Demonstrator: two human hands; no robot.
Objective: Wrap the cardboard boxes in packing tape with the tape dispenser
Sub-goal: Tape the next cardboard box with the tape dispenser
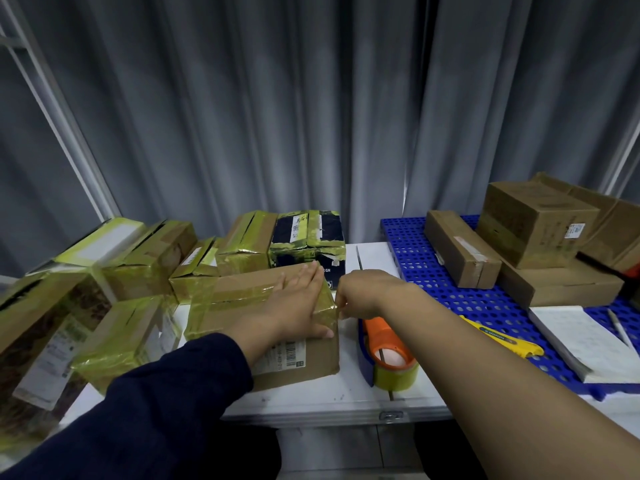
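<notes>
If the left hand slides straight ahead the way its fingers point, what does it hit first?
Probably the black taped box, which stands just past the far edge of the cardboard box that the left hand presses flat; depth there is hard to judge.

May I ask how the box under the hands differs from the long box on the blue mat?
The held box wears yellowish tape; the long box shows none. The held box sits on the white table, the long box on the blue mat. Both are brown cardboard.
</notes>
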